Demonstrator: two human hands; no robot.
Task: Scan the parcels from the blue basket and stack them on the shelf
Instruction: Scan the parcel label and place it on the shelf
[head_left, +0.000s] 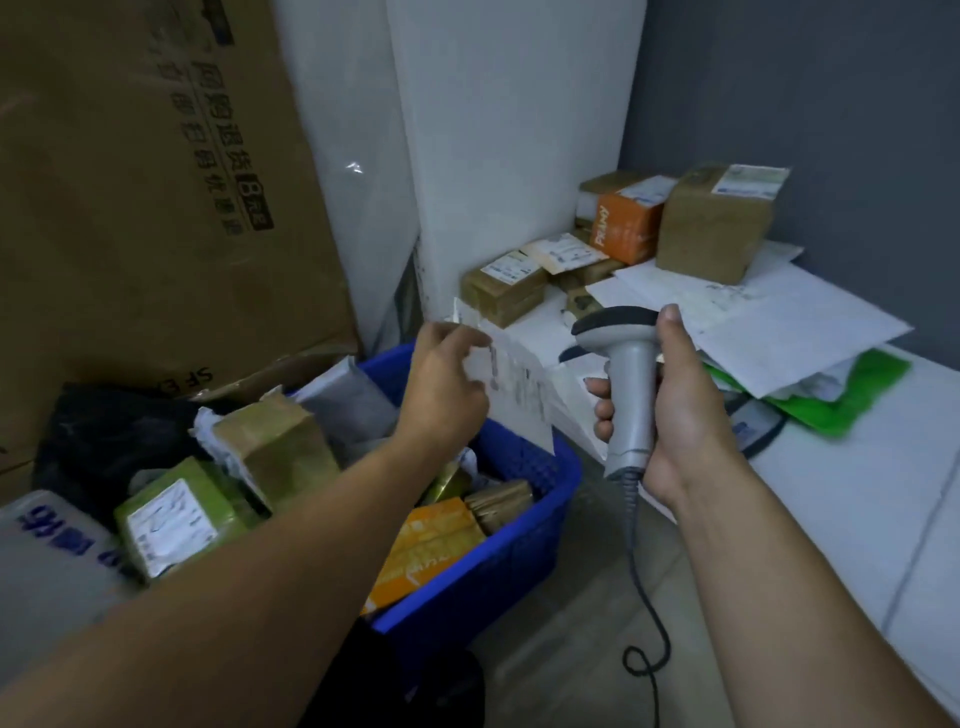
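My left hand (447, 382) holds a flat white envelope parcel (514, 379) upright above the blue basket (519, 551). A grey handheld barcode scanner (623, 374) is gripped in my right hand (675, 410), its head pointing left at the envelope's label. The basket holds several parcels: brown taped boxes (275, 441), a green box with a white label (171, 519) and an orange box (426, 545). On the white shelf (857, 493) to the right lie stacked brown boxes (717, 223), an orange box (628, 223) and flat white envelopes (779, 332).
A large cardboard box (156, 182) leans against the wall behind the basket. A black bag (104, 441) and a grey mail bag (47, 561) sit at the left. The scanner's cable (644, 613) hangs to the floor. A green bag (852, 395) lies under the envelopes.
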